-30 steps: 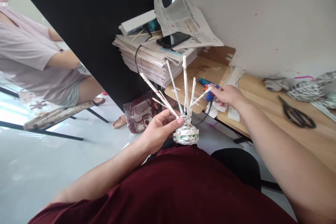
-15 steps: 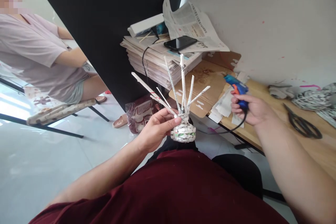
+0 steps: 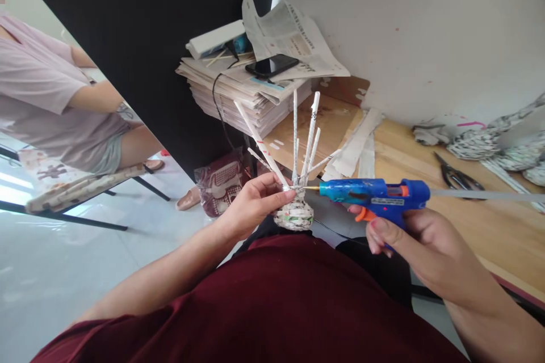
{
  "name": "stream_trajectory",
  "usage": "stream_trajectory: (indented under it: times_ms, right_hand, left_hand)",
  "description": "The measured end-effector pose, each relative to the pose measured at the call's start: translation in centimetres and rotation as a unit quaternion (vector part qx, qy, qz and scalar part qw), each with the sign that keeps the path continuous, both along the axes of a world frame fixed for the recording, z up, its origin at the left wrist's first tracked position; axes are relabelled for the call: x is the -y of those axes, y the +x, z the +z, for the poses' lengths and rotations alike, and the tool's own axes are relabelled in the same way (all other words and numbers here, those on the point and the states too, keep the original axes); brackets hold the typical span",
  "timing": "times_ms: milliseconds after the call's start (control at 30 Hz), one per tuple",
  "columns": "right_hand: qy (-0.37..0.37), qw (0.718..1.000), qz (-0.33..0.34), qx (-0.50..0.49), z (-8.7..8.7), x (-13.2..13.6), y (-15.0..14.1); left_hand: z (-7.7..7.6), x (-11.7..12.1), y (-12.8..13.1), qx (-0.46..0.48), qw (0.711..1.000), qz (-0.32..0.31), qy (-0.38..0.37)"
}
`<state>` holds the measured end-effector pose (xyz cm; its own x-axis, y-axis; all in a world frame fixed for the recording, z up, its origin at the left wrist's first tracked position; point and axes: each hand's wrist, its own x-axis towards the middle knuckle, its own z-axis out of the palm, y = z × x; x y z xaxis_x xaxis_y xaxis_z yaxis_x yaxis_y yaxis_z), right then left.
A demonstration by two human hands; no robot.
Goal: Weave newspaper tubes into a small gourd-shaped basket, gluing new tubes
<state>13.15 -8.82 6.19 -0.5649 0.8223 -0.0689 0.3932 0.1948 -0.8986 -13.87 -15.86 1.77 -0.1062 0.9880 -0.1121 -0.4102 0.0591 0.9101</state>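
My left hand (image 3: 255, 204) pinches a small woven paper basket (image 3: 293, 216) at its rim, in front of my chest. Several rolled paper sticks (image 3: 295, 136) fan upward out of it. My right hand (image 3: 409, 244) grips a blue glue gun (image 3: 374, 195) with an orange trigger, held level. Its nozzle tip touches the basket's top where the sticks meet. A clear glue stick (image 3: 481, 195) juts from the gun's back.
A wooden desk (image 3: 502, 221) stands to the right with black scissors (image 3: 457, 178), paper strips and woven paper pieces (image 3: 489, 144). A newspaper stack (image 3: 242, 93) bears a phone (image 3: 271, 66). Another person (image 3: 55, 102) sits at the left on a stool.
My right hand picked the glue gun up off the desk and brought it left and down to the basket. My left hand has kept hold of the basket.
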Motion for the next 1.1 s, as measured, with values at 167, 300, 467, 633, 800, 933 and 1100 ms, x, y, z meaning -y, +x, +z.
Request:
stream_trajectory:
  times_ms: [167, 300, 467, 633, 800, 933, 1100]
  right_hand:
    - [0.078, 0.996, -0.013, 0.039, 0.7, 0.9, -0.2]
    - [0.141, 0.989, -0.008, 0.047, 0.8, 1.0, -0.2]
    - [0.185, 0.980, 0.010, 0.068, 0.7, 1.0, -0.1]
    - [0.205, 0.976, 0.019, 0.077, 1.0, 1.0, -0.3]
    - [0.212, 0.973, 0.021, 0.082, 1.0, 1.0, -0.3]
    - [0.223, 0.971, 0.032, 0.079, 1.2, 1.0, -0.5]
    - [0.236, 0.967, 0.046, 0.083, 1.5, 1.0, -0.5]
  left_hand:
    - [0.3, -0.2, 0.3, -0.018, 1.000, -0.013, 0.004]
    - [0.5, -0.1, 0.4, -0.031, 0.999, -0.019, 0.014]
    - [0.6, -0.1, 0.4, -0.048, 0.998, -0.031, 0.020]
    - [0.7, 0.1, 0.4, -0.050, 0.998, -0.033, 0.021]
    - [0.8, 0.2, 0.2, -0.068, 0.997, -0.033, 0.020]
    - [0.8, 0.3, 0.1, -0.097, 0.995, -0.034, 0.019]
    - [0.7, 0.3, 0.0, -0.135, 0.990, -0.026, 0.020]
